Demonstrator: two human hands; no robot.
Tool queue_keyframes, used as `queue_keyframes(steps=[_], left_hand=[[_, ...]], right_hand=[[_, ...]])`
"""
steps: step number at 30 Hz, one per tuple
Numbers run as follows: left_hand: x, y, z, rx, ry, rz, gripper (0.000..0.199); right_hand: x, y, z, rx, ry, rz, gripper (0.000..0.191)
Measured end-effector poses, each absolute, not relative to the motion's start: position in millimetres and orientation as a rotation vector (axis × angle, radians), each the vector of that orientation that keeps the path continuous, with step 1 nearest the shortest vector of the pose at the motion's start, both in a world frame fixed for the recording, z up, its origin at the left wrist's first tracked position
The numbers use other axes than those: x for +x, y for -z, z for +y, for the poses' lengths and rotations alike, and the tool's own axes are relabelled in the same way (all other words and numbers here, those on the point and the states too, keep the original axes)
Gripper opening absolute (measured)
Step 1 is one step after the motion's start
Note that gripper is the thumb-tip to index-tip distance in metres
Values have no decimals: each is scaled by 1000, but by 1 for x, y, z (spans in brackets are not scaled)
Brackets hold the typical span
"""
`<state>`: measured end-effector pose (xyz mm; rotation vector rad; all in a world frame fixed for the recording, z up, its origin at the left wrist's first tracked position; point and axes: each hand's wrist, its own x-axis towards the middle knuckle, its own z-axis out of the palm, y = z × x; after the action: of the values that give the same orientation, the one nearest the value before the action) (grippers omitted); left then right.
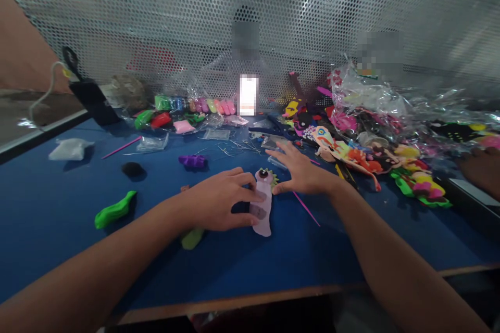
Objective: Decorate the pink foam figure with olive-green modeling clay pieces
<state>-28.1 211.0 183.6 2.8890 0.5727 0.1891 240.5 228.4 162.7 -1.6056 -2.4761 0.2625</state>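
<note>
A pale lilac, seahorse-like clay figure (263, 223) lies flat on the blue table (304, 265). It has one large dark eye at the top and green spikes along the right of its head. Fingertips of my left hand (219, 200) rest on its left side, the thumb and index finger apart. My right hand (302, 169) hovers by the head with fingers spread, its thumb at the green spikes. Partly hidden under my left wrist is a yellow-green lump (192, 239). A thin pink stick (307, 209) lies below my right hand.
To the left lie bright green clay (115, 210), a black lump (133, 168) and purple clay (192, 161). Bagged coloured clay (195, 105) lines the back. A heap of colourful figures and plastic wrap (363, 109) covers the right. Behind stands a perforated metal screen (175, 15).
</note>
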Motion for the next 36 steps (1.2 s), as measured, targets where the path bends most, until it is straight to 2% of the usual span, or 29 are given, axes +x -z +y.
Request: queue_keyframes(steps=[6, 9, 14, 18, 29, 36], left_hand=[[-27, -175, 213, 2908, -148, 568, 67], [-27, -173, 214, 2907, -61, 557, 69], [-27, -173, 214, 2941, -50, 563, 70], [-23, -173, 212, 2980, -16, 588, 77], [-19, -177, 210, 3022, -45, 538, 79], [-24, -182, 207, 3000, -30, 564, 69]], right_hand=[[245, -161, 231, -1588, -382, -2462, 105], [246, -163, 231, -1627, -396, -2452, 103], [248, -164, 233, -1573, -334, -2411, 85], [247, -165, 232, -1612, -376, -2412, 88], [241, -161, 231, -1606, -396, -2451, 95], [242, -164, 232, -1528, -339, -2377, 85]])
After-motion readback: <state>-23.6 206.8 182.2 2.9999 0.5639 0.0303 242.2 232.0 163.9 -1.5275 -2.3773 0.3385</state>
